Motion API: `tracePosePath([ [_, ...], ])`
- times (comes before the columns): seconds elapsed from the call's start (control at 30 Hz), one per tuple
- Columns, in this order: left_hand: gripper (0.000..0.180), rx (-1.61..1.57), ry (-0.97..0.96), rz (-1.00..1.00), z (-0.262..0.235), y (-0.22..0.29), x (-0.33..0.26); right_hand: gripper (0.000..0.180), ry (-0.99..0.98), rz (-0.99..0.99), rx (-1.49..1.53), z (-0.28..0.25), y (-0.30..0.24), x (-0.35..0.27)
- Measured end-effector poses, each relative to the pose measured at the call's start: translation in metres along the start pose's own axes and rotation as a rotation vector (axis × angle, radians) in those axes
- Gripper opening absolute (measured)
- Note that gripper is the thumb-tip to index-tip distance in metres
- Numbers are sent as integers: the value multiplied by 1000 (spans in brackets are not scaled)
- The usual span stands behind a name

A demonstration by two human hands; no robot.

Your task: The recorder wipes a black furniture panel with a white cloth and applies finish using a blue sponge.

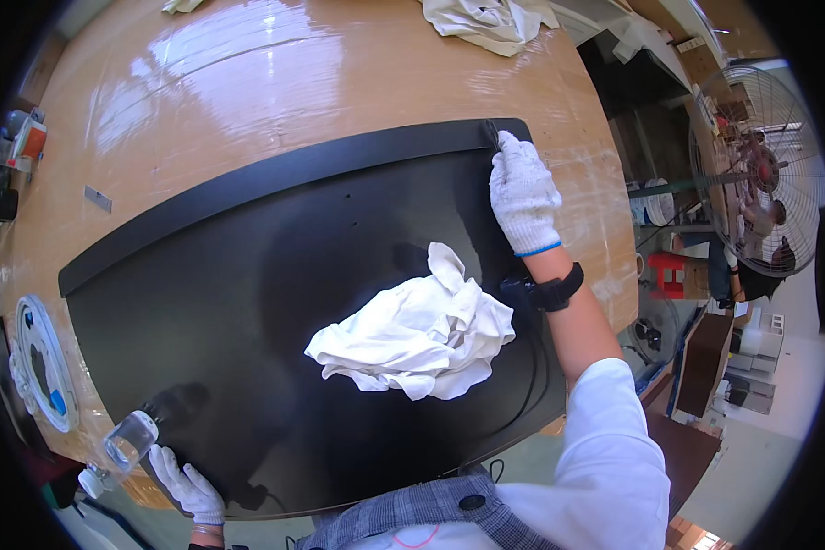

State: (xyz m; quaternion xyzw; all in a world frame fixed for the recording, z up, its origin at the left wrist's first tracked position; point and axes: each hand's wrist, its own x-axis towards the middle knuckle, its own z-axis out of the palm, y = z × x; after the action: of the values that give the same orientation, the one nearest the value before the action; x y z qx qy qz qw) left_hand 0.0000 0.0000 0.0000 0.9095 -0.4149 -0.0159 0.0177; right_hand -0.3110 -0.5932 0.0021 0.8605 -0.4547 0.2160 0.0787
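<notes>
A large glossy black panel (202, 339) lies in front of me, with a raised black rim (284, 183) along its curved far side. My right hand (524, 197), in a white knit glove with a blue cuff, reaches to the far right end of this rim. Its fingers are pressed together there, and what they hold, if anything, is too dark to make out. My gloved left hand (186, 486) rests with fingers stretched out at the near left edge of the panel. A crumpled white cloth (422, 335) sits mid-panel. Beside my left hand stands a clear bottle (130, 440) holding liquid.
The panel rests on a table covered in brown, plastic-wrapped sheeting (412, 82). More cloths (490, 23) lie at the far edge. A round white roll (46, 362) and a small grey plate (98, 199) are at left. A large fan (759, 174) stands at right, a person behind it.
</notes>
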Motion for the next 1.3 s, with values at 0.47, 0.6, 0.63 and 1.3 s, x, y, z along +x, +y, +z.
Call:
tracePosePath([
  [0.47,45,14,-4,15,0,2,2,30,0,40,86,11,9,-1],
  [0.6,45,16,0,19,-3,1,0,26,-88,46,79,-6,-27,-1],
  [0.63,45,24,0,13,-4,0,-1,26,-136,30,123,-8,-36,-2],
  [1.3,46,36,-6,11,-2,1,1,15,-233,69,117,-14,-89,-3],
])
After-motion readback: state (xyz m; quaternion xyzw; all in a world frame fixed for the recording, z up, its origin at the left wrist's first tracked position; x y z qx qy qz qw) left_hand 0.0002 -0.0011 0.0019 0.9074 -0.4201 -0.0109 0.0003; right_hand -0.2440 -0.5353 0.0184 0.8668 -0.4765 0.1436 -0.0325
